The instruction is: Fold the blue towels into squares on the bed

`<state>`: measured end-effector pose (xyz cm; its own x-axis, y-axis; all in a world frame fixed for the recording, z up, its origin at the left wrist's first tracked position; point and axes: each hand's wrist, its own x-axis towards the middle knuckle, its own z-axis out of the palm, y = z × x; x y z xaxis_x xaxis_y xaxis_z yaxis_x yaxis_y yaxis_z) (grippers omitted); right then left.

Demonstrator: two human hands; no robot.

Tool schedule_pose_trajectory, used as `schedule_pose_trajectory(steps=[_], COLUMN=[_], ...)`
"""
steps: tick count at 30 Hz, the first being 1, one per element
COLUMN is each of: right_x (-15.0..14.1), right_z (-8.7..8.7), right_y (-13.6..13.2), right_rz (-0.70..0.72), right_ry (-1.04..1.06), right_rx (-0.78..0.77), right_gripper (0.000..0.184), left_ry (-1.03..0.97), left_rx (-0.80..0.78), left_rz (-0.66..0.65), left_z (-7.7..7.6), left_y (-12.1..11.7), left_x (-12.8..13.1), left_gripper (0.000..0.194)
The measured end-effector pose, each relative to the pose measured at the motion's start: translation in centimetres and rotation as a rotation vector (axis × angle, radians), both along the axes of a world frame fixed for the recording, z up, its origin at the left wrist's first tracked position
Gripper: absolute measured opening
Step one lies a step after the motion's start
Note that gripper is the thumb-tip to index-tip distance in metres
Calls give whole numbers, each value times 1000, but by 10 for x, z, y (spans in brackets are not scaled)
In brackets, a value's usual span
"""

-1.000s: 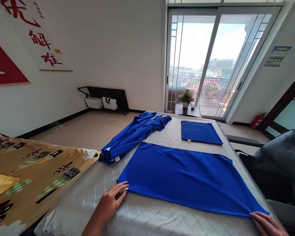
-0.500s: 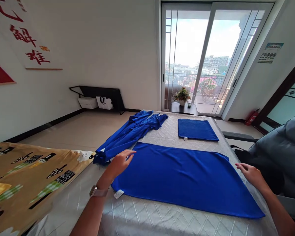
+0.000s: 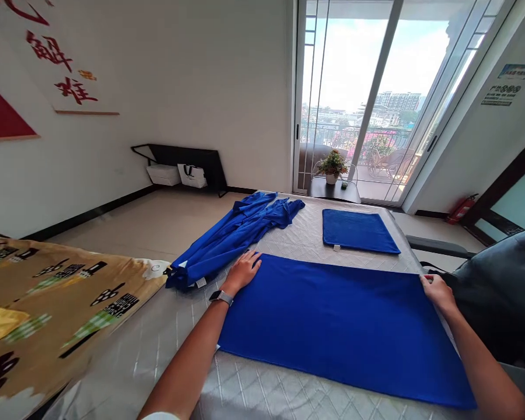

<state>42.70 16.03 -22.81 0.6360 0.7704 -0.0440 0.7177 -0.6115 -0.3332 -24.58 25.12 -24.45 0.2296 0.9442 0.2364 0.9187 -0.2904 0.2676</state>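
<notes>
A smooth blue cloth (image 3: 341, 321) lies flat as a wide rectangle across the quilted mattress (image 3: 289, 388). At its far left corner is my left hand (image 3: 244, 271), with a watch on the wrist and the fingers closed on the edge. My right hand (image 3: 440, 291) pinches the far right corner between thumb and fingers. The far edge runs straight between both hands. Beyond it lies a folded blue cloth (image 3: 359, 230) with a small white label. A loose, crumpled heap of blue cloths (image 3: 231, 236) stretches along the left side of the mattress.
On the left is a tan patterned cover (image 3: 65, 303). A dark padded seat (image 3: 503, 291) stands close on the right. Past the mattress are a potted plant (image 3: 332, 165) on a small table and a sliding glass door (image 3: 345, 87). A black rack (image 3: 186, 160) leans by the wall.
Both hands have come to the cloth's far corners and taken hold. The far right corner, folded over before, is now spread out, and the wrinkles have smoothed. The view has shifted slightly.
</notes>
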Motion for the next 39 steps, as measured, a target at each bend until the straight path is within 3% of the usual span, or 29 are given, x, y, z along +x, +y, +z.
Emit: schedule_pose_trajectory(steps=[7,13,16,19,23,25,27,29,32,39], right_x=[-11,-56,-104,-179,-281,-313,-327,-323,-286,-118], right_z=[-5,-8,3,12,9,4,0,-3,-10,-34], right_y=[-2,-18,-16,-7,5,9,10,10,6,-10], right_rz=[35,171,288,528,817,879,894,887,828,525], right_ry=[-122,-564,-633,-450,-182,-122,-99,-101,-152,-295], right_rx=[2,103,172,224,196,129,69,37,18,-55], right_gripper=[48,39,39,45,57,62,66,67,65,64], left_ry=[59,78,76,69,47,63,90,112,121,142], left_rx=[-5,-60,-99,-110,-108,-120,-139,-165,-191,-172], left_rz=[37,58,73,85,84,108,138,155,165,206], left_z=[-2,-1,-1,-3,-5,-4,-2,1,5,5], left_y=[3,3,4,6,5,3,1,-1,-3,-4], left_x=[6,5,5,4,0,-3,-4,-5,-4,0], left_gripper=[51,53,55,57,57,58,60,62,67,89])
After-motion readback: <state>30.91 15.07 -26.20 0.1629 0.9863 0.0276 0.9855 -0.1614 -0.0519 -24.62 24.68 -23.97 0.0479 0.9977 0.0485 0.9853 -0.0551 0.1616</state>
